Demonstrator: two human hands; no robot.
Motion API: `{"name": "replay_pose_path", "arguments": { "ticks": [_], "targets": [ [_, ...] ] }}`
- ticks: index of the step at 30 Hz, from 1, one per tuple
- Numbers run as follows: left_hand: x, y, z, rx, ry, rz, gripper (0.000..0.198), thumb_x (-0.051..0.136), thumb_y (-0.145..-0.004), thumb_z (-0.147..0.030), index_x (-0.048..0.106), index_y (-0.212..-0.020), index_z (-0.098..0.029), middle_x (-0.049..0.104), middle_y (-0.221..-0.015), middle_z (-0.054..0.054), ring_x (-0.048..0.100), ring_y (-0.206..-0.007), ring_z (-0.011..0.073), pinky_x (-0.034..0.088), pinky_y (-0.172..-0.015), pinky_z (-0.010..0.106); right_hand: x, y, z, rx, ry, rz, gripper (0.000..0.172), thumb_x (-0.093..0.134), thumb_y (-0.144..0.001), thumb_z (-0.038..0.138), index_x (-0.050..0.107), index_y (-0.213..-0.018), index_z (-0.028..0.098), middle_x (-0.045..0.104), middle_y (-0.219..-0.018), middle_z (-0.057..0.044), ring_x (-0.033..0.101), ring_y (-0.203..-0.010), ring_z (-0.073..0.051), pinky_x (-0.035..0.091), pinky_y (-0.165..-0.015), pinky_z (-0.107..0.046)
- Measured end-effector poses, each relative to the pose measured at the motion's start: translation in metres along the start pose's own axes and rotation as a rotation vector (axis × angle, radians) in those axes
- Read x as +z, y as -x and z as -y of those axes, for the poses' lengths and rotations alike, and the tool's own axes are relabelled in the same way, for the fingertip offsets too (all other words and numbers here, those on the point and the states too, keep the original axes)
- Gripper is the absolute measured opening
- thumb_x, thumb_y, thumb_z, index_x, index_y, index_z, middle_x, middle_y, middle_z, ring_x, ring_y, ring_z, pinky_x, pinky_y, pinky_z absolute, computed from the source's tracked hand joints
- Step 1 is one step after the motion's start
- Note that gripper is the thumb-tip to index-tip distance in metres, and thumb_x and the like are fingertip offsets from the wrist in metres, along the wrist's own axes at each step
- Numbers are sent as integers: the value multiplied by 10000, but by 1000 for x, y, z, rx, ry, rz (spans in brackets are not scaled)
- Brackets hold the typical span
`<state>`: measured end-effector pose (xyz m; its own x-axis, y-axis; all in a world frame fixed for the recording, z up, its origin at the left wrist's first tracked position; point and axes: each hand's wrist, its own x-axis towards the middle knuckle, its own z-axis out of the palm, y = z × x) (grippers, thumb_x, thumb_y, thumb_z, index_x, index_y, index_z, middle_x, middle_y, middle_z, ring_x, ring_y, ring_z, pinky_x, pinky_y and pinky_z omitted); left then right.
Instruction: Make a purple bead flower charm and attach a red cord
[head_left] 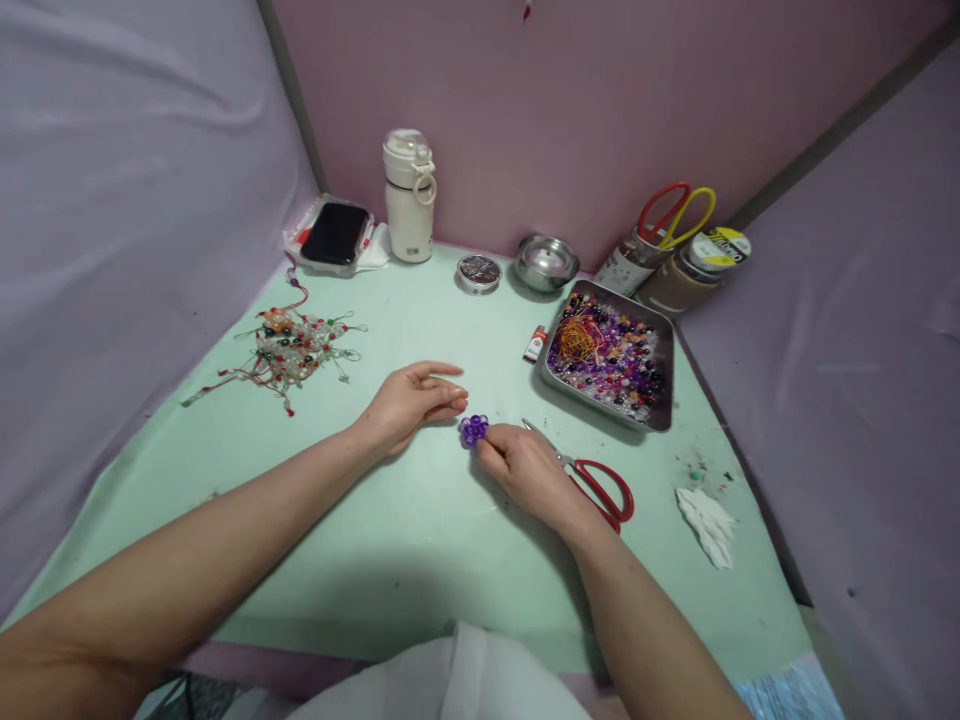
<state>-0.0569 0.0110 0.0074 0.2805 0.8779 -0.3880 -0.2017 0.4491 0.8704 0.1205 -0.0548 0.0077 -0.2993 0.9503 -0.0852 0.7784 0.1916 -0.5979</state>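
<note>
Between the thumb and fingers of my right hand (525,470) is a small cluster of purple beads (474,430), held just above the table. My left hand (416,400) is beside it on the left. Its index finger stretches out apart from the others, while the thumb lies close to the remaining fingers. No thread or bead can be made out in it. Red-handled scissors (604,490) lie partly under my right wrist, blades pointing up and left.
A metal tray (667,385) of mixed beads sits at right. Behind are a steel bowl (546,265), a spool (478,272), a cream bottle (410,200) and a phone (337,233). Beaded strings (296,350) lie left. Jars hold red and yellow scissors (675,215). Crumpled tissue (706,525) lies right.
</note>
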Motion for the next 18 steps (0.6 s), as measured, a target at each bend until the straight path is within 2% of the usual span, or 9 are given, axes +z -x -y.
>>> {"name": "replay_pose_path", "arguments": {
  "ticks": [2,3,7,11,18],
  "targets": [
    [0,1,-1,18,9,-13,418,744,-716,-130,587,-1101,-167,693,-746,20,677,-696,132,570,-751,311,0,0,0,2,-3,3,287,443,-863,197,350,-592,193,366,-538,48,308,-525,-102,169,-541,-276],
    [1,1,-1,20,13,-19,409,745,-712,-131,591,-1090,-161,695,-751,26,678,-695,132,569,-741,303,0,0,0,3,-6,1,287,442,-863,197,347,-592,192,361,-538,49,307,-524,-100,167,-538,-275],
    [1,0,1,5,26,-59,204,764,-694,-201,649,-828,-98,696,-769,69,670,-683,125,563,-712,265,2,0,-1,2,-15,-5,290,439,-860,198,334,-590,189,340,-537,51,299,-520,-94,161,-534,-274],
    [0,-1,2,22,21,-79,252,789,-662,-277,670,-801,-104,701,-782,74,673,-686,135,561,-689,268,3,0,-2,4,-12,-11,290,442,-858,198,312,-598,188,334,-538,52,288,-522,-91,157,-537,-274],
    [2,1,-5,134,-168,-167,258,801,-603,-319,688,-719,-118,668,-679,47,669,-667,163,546,-684,298,4,1,-3,2,-8,-6,292,438,-857,192,282,-610,189,327,-540,52,289,-526,-90,158,-537,-270]
  ]
}}
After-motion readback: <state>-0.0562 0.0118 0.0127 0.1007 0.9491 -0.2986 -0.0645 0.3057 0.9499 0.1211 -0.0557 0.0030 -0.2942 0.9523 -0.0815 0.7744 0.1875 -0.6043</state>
